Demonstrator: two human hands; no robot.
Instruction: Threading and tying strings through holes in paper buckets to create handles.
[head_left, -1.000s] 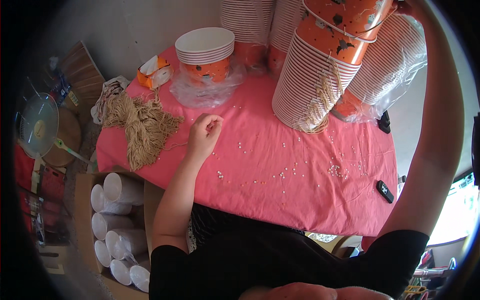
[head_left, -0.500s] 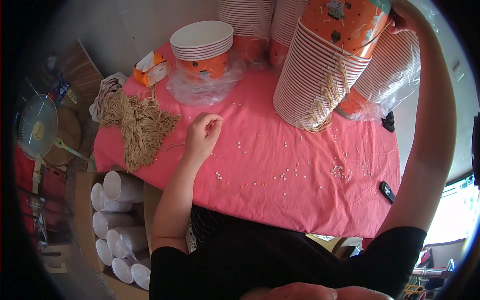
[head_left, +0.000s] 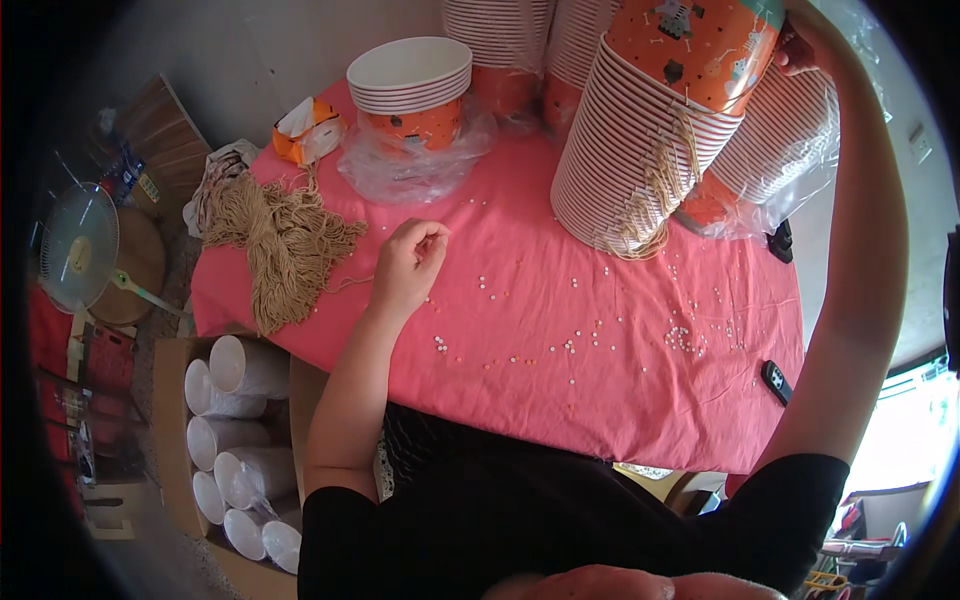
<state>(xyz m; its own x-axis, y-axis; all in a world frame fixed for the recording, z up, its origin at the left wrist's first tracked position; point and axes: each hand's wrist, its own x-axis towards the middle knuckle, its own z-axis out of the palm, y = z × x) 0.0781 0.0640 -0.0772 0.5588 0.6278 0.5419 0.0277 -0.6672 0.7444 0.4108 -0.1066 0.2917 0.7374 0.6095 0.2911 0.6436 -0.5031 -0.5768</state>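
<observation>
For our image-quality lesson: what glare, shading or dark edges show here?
Head view: the bright area at right is washed out; head view: plastic wrap glints; head view: the right hand looks shaded; head view: the fisheye corners go black.

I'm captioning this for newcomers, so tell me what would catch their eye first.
They'd probably notice the tall stack of orange, white-rimmed buckets at upper right, with the right hand by its upper part. Next come the pink tablecloth across the middle, scattered with tiny white and orange bits, and the shaggy tan cord bundle left of the left hand.
</observation>
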